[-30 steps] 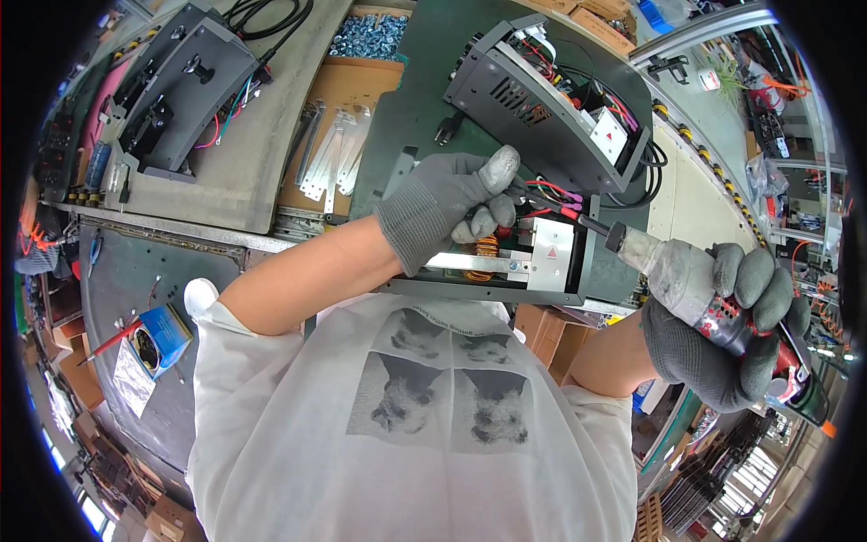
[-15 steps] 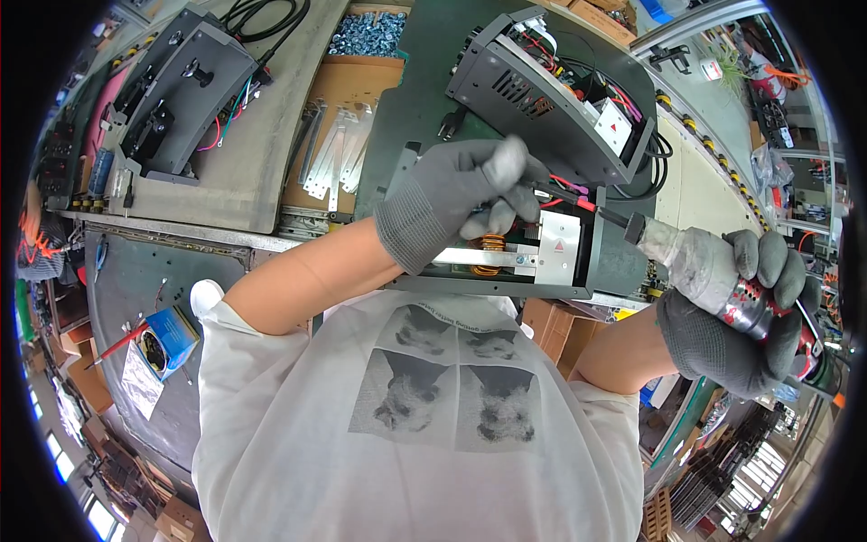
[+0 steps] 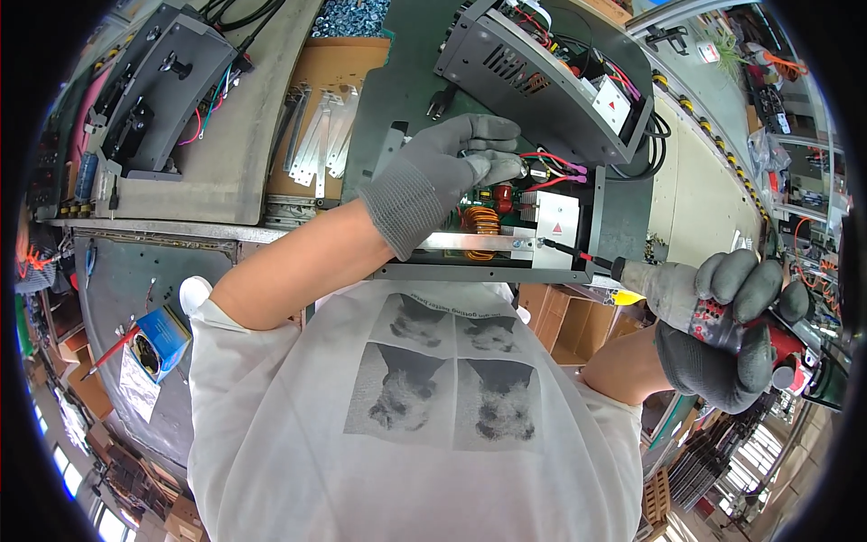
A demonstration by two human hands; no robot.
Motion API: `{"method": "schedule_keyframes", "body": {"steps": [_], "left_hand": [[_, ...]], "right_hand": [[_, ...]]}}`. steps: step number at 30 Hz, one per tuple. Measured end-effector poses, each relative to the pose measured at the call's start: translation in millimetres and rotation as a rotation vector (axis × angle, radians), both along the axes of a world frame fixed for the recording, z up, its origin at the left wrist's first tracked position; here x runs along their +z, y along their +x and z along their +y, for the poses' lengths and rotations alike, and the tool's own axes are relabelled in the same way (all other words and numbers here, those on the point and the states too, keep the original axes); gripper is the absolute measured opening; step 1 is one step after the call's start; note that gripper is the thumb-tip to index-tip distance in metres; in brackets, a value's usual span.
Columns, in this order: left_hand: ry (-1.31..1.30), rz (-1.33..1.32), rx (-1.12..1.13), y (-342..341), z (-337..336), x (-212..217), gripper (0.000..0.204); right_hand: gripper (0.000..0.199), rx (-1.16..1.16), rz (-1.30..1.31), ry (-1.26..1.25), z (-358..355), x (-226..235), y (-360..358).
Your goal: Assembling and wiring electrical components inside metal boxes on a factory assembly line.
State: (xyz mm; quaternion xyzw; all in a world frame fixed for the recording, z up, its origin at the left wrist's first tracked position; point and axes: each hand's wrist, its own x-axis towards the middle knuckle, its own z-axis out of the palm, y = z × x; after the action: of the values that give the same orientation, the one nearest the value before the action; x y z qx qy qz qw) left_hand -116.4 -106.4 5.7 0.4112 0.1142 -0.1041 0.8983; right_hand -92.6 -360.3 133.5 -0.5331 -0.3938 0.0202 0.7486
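Observation:
My left hand (image 3: 438,167), in a grey glove, is over an open dark grey metal housing (image 3: 488,274). Its thumb and fingers are pinched beside red wires; what is between them, if anything, cannot be made out. My right hand (image 3: 700,361), also gloved, grips a red power screwdriver (image 3: 664,287) with a grey wrapped front. The driver's long bit (image 3: 578,253), partly red, reaches left to a white plate (image 3: 557,217) in the housing, its tip by the end of a flat metal strip (image 3: 479,242). A copper coil (image 3: 483,219) sits behind the strip.
A second dark grey housing (image 3: 533,90) with wiring stands tilted behind. Loose metal strips (image 3: 323,140) lie in a cardboard tray (image 3: 348,68), with small fasteners (image 3: 350,18) beyond. Another grey unit (image 3: 172,99) is at the far left. A blue box (image 3: 163,343) sits on the lower left surface.
The driver has swung down and left, bringing its bit to the white plate. My left hand has drawn back slightly to the left, uncovering the coil and red wires.

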Motion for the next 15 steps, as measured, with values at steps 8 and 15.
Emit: {"method": "schedule_keyframes", "body": {"steps": [8, 15], "left_hand": [[0.084, -0.001, -0.029, -6, 0, 11, 0.034], [0.105, 0.088, -0.1, -7, 5, 19, 0.043]], "right_hand": [[0.045, 0.003, -0.05, -0.109, 6, -4, 2], [0.029, 0.132, -0.003, -0.113, 39, 3, -2]]}}
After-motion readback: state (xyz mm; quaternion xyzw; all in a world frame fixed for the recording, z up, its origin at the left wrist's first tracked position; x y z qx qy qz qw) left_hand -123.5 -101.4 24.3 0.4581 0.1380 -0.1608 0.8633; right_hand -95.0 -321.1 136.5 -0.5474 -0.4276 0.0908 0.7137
